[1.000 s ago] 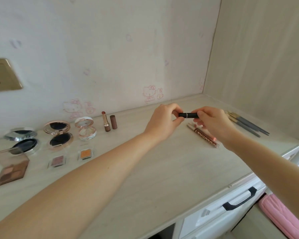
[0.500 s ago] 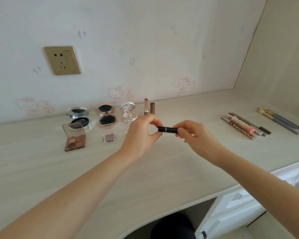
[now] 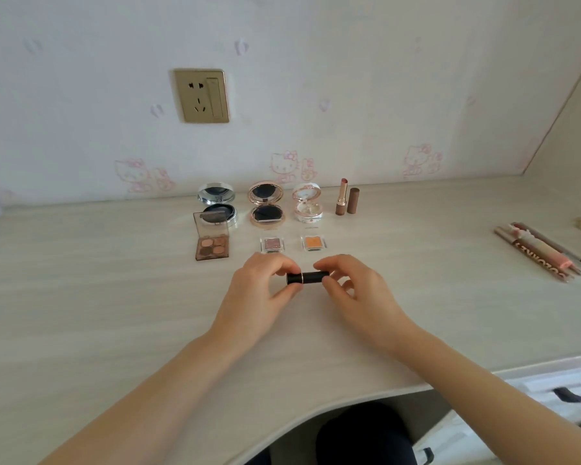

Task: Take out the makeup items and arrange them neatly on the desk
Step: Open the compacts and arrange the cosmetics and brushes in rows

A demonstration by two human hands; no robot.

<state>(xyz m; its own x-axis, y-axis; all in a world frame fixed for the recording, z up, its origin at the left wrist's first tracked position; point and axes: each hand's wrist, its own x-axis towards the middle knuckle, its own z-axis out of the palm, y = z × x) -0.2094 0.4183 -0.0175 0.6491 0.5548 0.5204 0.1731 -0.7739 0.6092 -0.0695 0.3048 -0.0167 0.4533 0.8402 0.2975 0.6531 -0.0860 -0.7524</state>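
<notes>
Pinching the black lipstick tube (image 3: 307,277) by its ends just above the table (image 3: 98,297), left hand (image 3: 259,297) and right hand (image 3: 358,293) risk jerking apart if the cap frees suddenly, scattering the eyeshadow pots (image 3: 271,245) beyond.

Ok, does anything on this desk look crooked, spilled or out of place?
Nothing spilled or damaged. The open compacts and eyeshadows sit in even rows; the uncapped lipstick stands upright beside its cap. Only the tubes at right lie slanted. The black tube, pinched by the left hand and right hand, is not yet placed.
</notes>
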